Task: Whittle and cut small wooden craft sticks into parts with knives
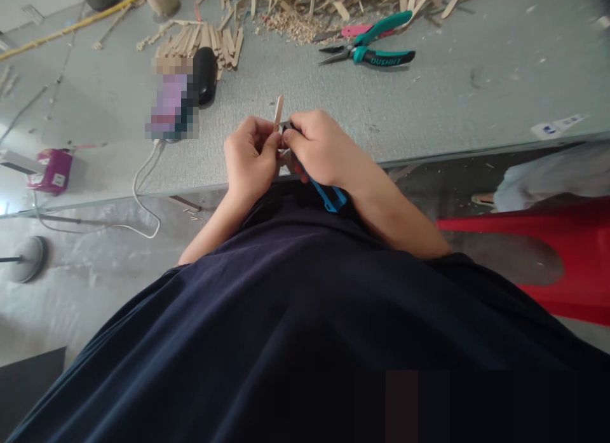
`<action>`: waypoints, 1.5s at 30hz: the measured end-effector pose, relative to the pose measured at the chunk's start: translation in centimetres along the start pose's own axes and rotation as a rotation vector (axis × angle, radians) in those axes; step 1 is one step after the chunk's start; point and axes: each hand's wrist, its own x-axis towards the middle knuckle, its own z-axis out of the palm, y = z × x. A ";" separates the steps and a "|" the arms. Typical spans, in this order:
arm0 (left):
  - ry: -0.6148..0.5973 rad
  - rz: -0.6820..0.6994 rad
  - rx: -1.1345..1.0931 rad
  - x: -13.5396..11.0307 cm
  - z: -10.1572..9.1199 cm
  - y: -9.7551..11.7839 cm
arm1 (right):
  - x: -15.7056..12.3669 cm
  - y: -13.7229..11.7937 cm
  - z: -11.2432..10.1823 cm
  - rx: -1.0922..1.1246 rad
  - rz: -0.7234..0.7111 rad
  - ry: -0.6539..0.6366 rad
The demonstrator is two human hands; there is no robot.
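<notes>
My left hand [250,157] is closed around a thin wooden stick [278,111] that points up from its fingers. My right hand [319,147] is closed on a blue-handled cutter [330,197], whose dark head meets the stick just below its tip. The blue handle juts out under my right wrist. Both hands are held together at the table's near edge, above my dark blue shirt.
Green-handled pliers [376,49] lie at the back of the grey table [429,106], beside a heap of wood sticks and shavings [295,11]. A black cylinder [205,74], a blurred device with a white cable [143,195] and a pink box [51,171] are at left. A red stool [548,252] stands at right.
</notes>
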 end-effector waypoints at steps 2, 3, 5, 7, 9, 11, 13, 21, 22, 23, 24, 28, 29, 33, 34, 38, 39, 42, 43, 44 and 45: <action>-0.001 -0.002 0.020 0.1 -0.1 -0.4 | -0.1 -0.4 0.1 -0.034 0.026 0.007; -0.005 -0.003 0.027 0.2 -0.1 -0.6 | -0.1 -0.6 0.1 -0.049 0.030 0.004; -0.008 -0.003 0.033 0.3 -0.2 -0.8 | 0.0 -0.8 0.2 -0.079 0.026 -0.007; -0.012 -0.002 0.024 0.5 -0.3 -1.0 | 0.0 -0.8 0.3 -0.110 0.014 -0.004; -0.014 -0.001 0.012 0.6 -0.3 -1.0 | 0.1 -0.6 0.3 -0.109 0.002 0.002; -0.016 -0.003 -0.001 0.7 -0.3 -1.0 | 0.2 -0.4 0.4 -0.070 -0.004 -0.002; -0.028 -0.011 -0.019 0.7 -0.3 -0.8 | 0.2 -0.1 0.4 -0.005 -0.006 -0.005; -0.119 -0.050 -0.148 0.9 -0.2 0.3 | 0.0 -0.1 -0.2 0.303 0.011 -0.086; -0.118 -0.054 -0.148 0.9 -0.2 0.4 | -0.1 -0.1 -0.3 0.320 0.009 -0.089; -0.114 -0.057 -0.146 0.8 -0.3 0.5 | -0.1 -0.2 -0.4 0.329 0.009 -0.086; -0.112 -0.058 -0.143 0.8 -0.3 0.5 | -0.2 -0.2 -0.5 0.331 0.010 -0.079; -0.101 -0.060 -0.132 0.7 -0.5 0.0 | -0.3 -0.3 -0.5 0.301 0.052 -0.041; -0.101 -0.063 -0.126 0.8 -0.5 -0.1 | -0.3 -0.4 -0.5 0.289 0.066 -0.035; -0.096 -0.063 -0.114 0.9 -0.5 -0.1 | -0.2 -0.4 -0.3 0.236 0.077 -0.023; -0.093 -0.061 -0.114 0.9 -0.5 0.0 | -0.1 -0.3 -0.2 0.231 0.070 -0.025; -0.071 -0.046 -0.125 0.8 -0.3 0.5 | 0.0 0.0 0.0 0.223 0.033 -0.026; -0.065 -0.041 -0.129 0.7 -0.3 0.6 | 0.0 0.1 0.1 0.219 0.024 -0.025; -0.048 -0.034 -0.127 0.6 -0.2 0.7 | 0.0 0.3 0.1 0.213 0.012 -0.017; -0.042 -0.037 -0.122 0.6 -0.2 0.7 | -0.1 0.3 0.1 0.213 0.013 -0.016; -0.039 -0.042 -0.116 0.5 -0.2 0.7 | -0.1 0.2 0.0 0.215 0.014 -0.017; -0.037 -0.046 -0.111 0.5 -0.2 0.8 | -0.2 0.2 0.0 0.216 0.017 -0.018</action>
